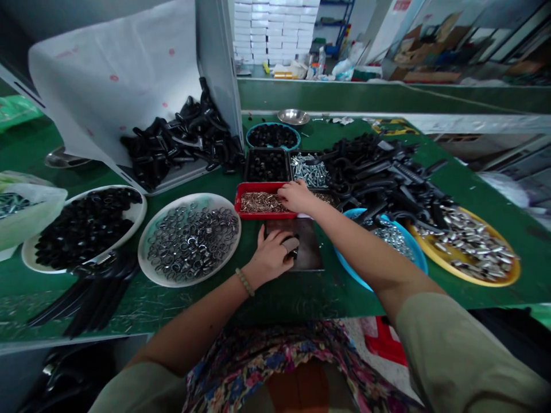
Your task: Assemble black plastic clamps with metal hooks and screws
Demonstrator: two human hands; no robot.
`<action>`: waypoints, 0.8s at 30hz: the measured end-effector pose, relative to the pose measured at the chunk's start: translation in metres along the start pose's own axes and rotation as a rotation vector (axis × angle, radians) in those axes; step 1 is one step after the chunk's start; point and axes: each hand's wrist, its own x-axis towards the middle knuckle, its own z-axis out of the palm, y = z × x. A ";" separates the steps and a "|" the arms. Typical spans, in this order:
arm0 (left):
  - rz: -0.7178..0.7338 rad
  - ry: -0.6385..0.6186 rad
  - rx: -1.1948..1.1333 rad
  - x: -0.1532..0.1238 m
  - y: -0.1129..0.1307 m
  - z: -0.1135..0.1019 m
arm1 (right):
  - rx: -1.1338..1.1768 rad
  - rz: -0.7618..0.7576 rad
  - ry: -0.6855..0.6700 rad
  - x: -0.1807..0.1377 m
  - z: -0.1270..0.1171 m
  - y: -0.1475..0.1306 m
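Observation:
My left hand (272,253) rests on a dark metal plate (310,252) on the green table, fingers curled around a small black part (291,238). My right hand (296,197) reaches into a red tray (243,194) of small coppery metal pieces, fingers bent down in a pinch; what they hold is hidden. A beaded bracelet sits on my left wrist.
A white plate of metal rings (192,237) and a white plate of black rings (84,227) lie left. Black trays of parts and screws (309,169) stand behind. A blue dish (390,241), a yellow plate of metal sleeves (471,244) and a black handle pile (387,172) lie right.

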 end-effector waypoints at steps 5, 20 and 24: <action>-0.132 0.007 -0.095 0.004 -0.001 0.008 | 0.380 0.112 0.159 -0.038 -0.001 -0.006; -0.184 0.013 -0.061 0.003 0.000 0.012 | 0.323 0.196 -0.038 -0.119 0.016 -0.036; -0.177 0.025 -0.046 0.004 0.000 0.014 | 0.140 0.102 0.003 -0.123 0.021 -0.039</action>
